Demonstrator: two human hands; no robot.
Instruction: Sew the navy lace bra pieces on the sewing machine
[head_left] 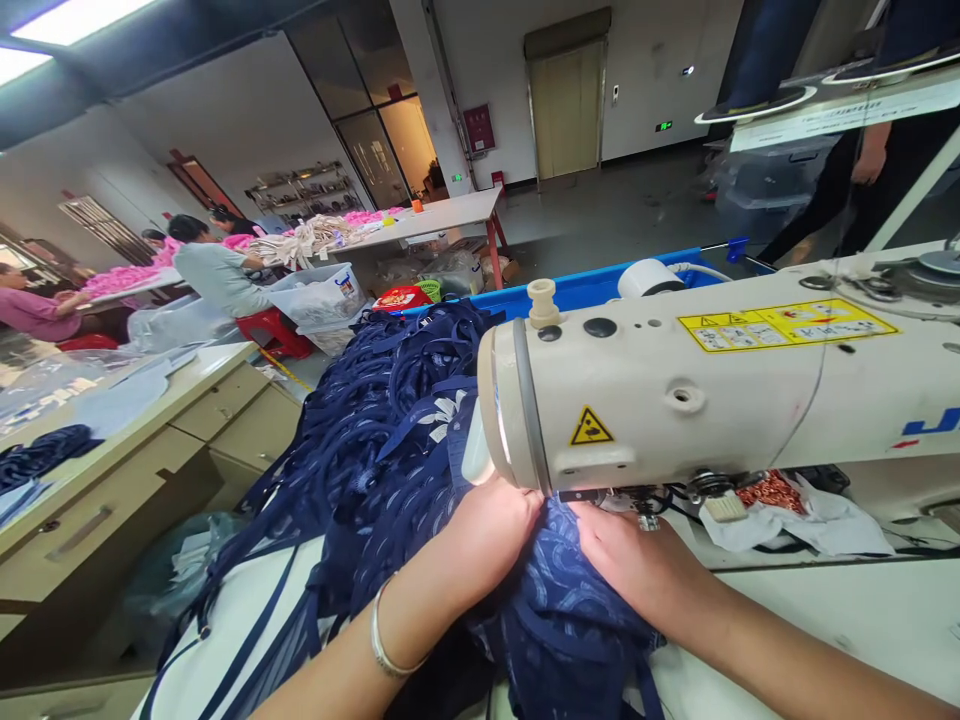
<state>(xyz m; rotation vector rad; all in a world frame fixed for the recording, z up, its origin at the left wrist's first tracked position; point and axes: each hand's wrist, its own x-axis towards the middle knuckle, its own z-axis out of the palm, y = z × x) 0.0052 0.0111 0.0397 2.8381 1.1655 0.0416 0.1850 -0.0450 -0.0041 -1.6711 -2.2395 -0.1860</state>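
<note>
A cream sewing machine [675, 390] stands over the white table [847, 610]. Under its head lies a heap of dark blue patterned fabric [390, 450] with many straps. My left hand [484, 540], a silver bangle on its wrist, presses on the fabric just left of the needle area. My right hand [637, 560] lies on the fabric right under the machine head. The fingertips of both hands are hidden beneath the head, so their grip does not show.
A blue bin [592, 285] sits behind the machine. White cloth and reddish scraps [780, 500] lie under the machine arm. A drawer desk [127, 470] is at the left. Other people work at far tables [442, 215]; another person stands at the right.
</note>
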